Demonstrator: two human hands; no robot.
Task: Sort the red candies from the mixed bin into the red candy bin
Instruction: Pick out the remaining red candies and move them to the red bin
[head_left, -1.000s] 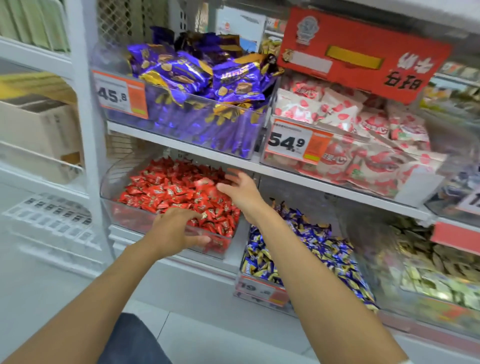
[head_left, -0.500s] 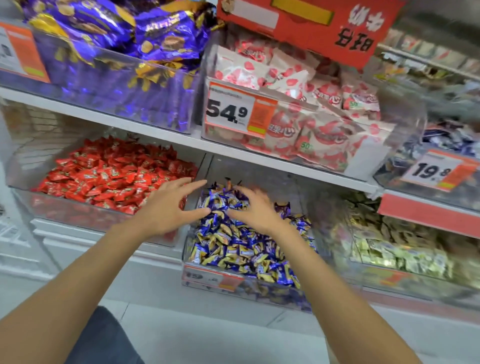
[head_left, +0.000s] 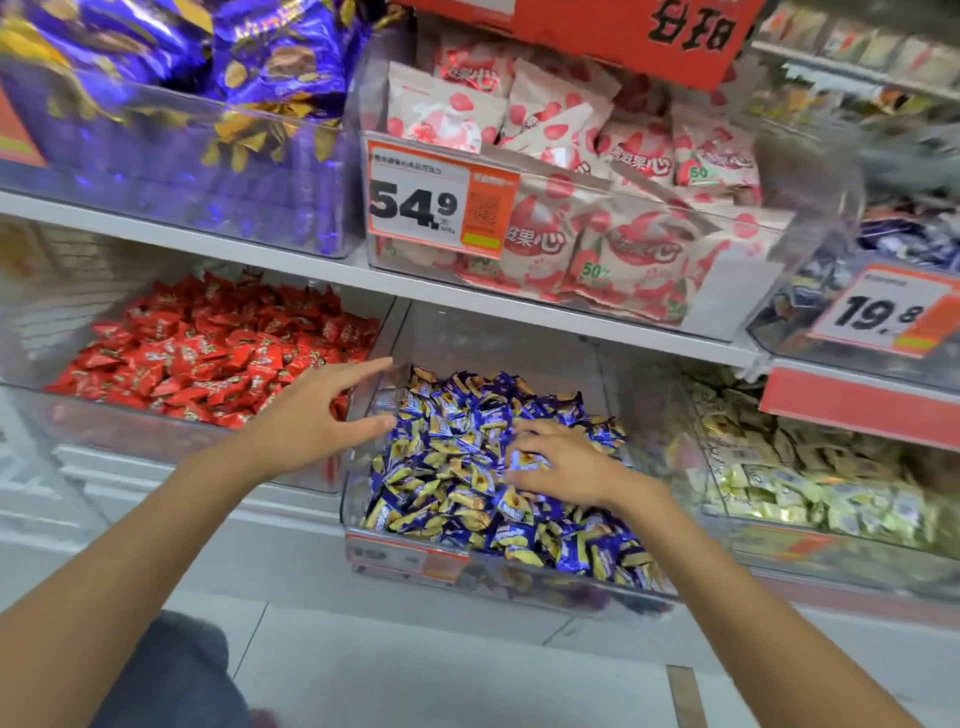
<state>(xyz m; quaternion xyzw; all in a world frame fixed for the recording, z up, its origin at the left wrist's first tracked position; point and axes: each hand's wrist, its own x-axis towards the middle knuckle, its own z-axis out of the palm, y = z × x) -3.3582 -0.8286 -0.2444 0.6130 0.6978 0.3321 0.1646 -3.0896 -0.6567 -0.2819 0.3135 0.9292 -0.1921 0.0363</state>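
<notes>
On the lower shelf, a clear bin of red candies (head_left: 208, 353) stands at the left. Beside it on the right is a clear bin of blue-and-gold candies (head_left: 457, 467), the mixed bin. My left hand (head_left: 317, 415) hovers with fingers spread over the wall between the two bins, holding nothing. My right hand (head_left: 561, 462) lies palm down on the blue-and-gold pile, fingers curled into the candies; whether it grips one is hidden. No red candy shows in the mixed bin.
A bin of pale gold candies (head_left: 810, 488) sits to the right. The upper shelf carries purple bags (head_left: 218, 67), pink-and-white bags (head_left: 597, 171) behind a 54.9 price tag (head_left: 441, 200), and a 19.8 tag (head_left: 888, 309). The white shelf edge (head_left: 519, 306) overhangs the bins.
Both hands moved right, from the red candy bin to the blue-and-gold bin. My right hand came down onto the pile, and the view shifted right and closer.
</notes>
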